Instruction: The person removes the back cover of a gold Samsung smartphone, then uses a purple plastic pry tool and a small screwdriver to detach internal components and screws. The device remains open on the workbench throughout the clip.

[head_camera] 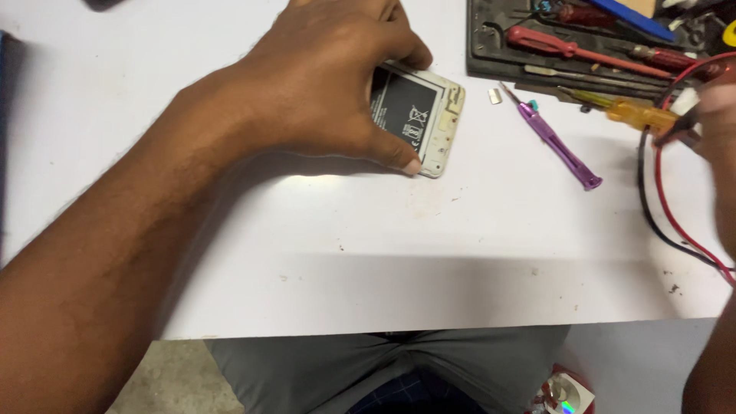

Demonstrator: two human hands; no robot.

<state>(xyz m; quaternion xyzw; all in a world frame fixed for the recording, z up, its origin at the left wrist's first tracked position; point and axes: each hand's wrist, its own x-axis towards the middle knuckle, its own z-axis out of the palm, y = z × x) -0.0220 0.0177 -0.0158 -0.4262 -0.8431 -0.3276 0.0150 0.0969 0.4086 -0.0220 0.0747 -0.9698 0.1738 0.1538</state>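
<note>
Two hands at work, one on each side of the white table. My left hand lies flat over an opened phone, thumb along its near edge and fingers curled over the far edge, a clamp that pins it to the surface so it cannot skate. Back cover is off; dark battery faces up in the pale frame.

My right hand, blurred at the frame's edge, pinches what looks like a probe, with red and black leads looping off the table's right side. Exact finger hold hard to read.

Between the hands lies a purple screwdriver, tip pointed toward the phone, a small metal piece just beside it. A yellow-handled screwdriver rests near the black tool tray, all within short reach.
</note>
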